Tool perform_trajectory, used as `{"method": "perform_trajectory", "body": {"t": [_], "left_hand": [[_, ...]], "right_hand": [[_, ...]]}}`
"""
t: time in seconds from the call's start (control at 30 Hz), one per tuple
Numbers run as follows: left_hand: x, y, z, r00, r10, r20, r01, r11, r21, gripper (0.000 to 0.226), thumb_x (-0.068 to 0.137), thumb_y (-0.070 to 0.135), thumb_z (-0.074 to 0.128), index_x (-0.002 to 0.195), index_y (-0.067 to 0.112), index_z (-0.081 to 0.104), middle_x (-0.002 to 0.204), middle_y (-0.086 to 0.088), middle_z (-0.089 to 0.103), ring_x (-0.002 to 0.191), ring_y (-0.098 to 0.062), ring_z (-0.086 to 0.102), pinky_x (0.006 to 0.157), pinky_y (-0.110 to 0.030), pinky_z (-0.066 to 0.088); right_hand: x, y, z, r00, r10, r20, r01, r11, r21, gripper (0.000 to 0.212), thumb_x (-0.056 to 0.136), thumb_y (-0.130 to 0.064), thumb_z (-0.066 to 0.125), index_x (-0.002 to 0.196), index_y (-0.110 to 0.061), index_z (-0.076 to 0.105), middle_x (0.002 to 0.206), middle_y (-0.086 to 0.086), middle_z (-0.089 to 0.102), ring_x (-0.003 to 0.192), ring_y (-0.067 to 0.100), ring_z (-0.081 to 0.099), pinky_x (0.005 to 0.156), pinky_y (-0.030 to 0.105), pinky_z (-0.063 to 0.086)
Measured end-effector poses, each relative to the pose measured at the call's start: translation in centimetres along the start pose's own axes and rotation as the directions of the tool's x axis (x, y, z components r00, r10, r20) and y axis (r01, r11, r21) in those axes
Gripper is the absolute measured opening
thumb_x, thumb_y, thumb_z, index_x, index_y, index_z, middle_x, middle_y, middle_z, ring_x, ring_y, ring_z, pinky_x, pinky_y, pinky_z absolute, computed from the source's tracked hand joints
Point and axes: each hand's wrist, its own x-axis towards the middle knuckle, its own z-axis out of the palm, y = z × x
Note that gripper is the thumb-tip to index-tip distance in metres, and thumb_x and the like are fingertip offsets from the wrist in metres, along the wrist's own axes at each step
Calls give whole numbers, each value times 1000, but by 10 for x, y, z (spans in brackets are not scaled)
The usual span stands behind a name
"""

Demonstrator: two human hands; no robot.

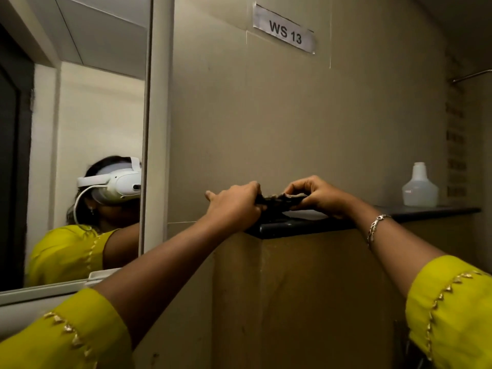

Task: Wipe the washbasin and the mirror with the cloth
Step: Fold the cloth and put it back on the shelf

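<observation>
We see a dark brown, nearly black cloth (279,200) with a paler tan edge. Our sleeves (458,315) are yellow-green, trimmed with a row of small gold triangles. The bracelet (375,226) is silver. The shelf (431,210) is glossy black, the bottle (420,186) translucent white. The paper label (285,29) is white with black letters "WS 13". The wall (266,115) is dull beige; the mirror frame (159,102) and the reflected headset (117,185) are white.

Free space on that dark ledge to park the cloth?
Bare stretch of the dark ledge between the right hand and the plastic bottle. Its left end is crowded: the left hand and right hand both grip the cloth there.
</observation>
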Motion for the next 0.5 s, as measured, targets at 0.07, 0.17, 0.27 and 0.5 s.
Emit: {"method": "perform_trajectory", "body": {"t": [0.07,0.17,0.27,0.5], "left_hand": [[-2,5,0,1000,10,7,-10,1000,10,20,94,31,48,111,20,50,112,-1,60,103,-24,50,100,-57,27],[-5,7,-2,1000,22,-19,-21,1000,3,19,92,30,50,110,22,53,113,0,61,106,-22,48,95,-50,29],[-7,8,-4,1000,7,8,-7,999,-32,20,91,36,53,105,23,53,112,1,61,105,-21,51,101,-58,24],[-13,14,-11,1000,-4,-4,3,989,-147,43,94,50,35,94,18,64,93,-3,67,89,-19,55,102,-63,20]], "right_hand": [[-6,-1,-3,1000,12,20,-12,1000,-16,33,78,20,50,85,-8,65,87,3,66,80,2,65,71,15,51],[-13,-4,-6,999,35,27,-34,998,-45,37,76,23,47,91,-6,66,89,4,66,86,10,63,71,16,51],[-19,-7,-6,998,62,9,-61,995,-82,36,70,14,48,94,-5,67,93,4,67,93,15,61,73,19,50],[-26,-18,0,998,34,-58,-39,995,-88,21,87,-6,53,96,3,69,95,12,70,90,19,64,83,27,52]]}}
